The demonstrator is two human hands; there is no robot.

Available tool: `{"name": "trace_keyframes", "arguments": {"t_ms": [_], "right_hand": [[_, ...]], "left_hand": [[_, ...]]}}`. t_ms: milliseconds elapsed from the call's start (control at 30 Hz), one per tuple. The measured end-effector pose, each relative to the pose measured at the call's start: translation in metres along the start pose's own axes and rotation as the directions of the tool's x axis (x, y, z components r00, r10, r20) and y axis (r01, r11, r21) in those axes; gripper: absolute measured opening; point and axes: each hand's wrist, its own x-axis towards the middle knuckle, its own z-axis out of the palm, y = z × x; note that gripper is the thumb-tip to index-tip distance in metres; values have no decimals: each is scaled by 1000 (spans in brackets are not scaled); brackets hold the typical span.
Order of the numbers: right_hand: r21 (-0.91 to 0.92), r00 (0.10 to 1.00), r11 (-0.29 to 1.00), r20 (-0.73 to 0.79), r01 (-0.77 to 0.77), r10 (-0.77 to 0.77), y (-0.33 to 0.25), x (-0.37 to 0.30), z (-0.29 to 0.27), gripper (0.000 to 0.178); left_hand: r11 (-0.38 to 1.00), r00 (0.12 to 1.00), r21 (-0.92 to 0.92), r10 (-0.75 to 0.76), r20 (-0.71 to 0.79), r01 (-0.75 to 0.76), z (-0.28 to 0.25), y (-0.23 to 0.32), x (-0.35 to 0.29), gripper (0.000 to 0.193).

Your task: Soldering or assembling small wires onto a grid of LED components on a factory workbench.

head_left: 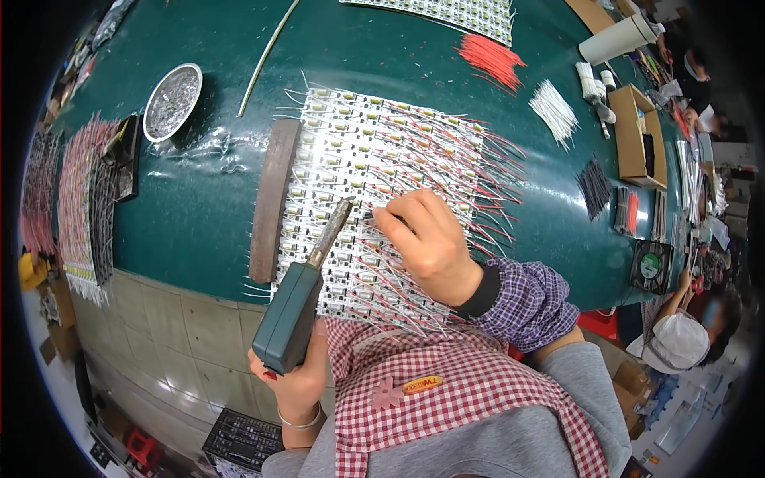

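Observation:
A large white circuit board panel lies before me on the green table, covered in rows of small components. Red, white and dark wires run from it, mostly toward its right side. My left hand is wrapped round the dark green body of a soldering gun. The metal tip of the gun points away from me, over the middle of the panel. Close to that tip, my right hand pinches a thin wire between thumb and forefinger; the fingers hide most of it.
Along the panel's left edge lies a brown bar. A metal bowl and wired panels are at left. Red wires, white wires, black wires and a cardboard box sit at right. Another person is at far right.

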Motion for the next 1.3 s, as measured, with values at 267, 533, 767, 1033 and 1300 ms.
{"name": "trace_keyframes", "arguments": {"t_ms": [267,533,767,1033,1300], "right_hand": [[19,999,1000,41,-14,13,2,-2,7,28],[7,999,1000,52,-11,11,2,-3,6,29],[-8,998,1000,54,-16,16,1,-3,7,29],[8,998,1000,53,-18,18,2,-3,7,27],[3,999,1000,46,-21,21,1,-4,9,28]], "left_hand": [[997,998,71,-14,63,9,-7,-30,-15,39],[998,986,-12,64,155,-63,-7,-29,-9,48],[999,989,-30,-8,147,13,-4,-14,-4,41],[989,991,-76,127,44,-123,7,-2,2,19],[994,995,-93,66,71,-59,8,-3,-1,19]]}}
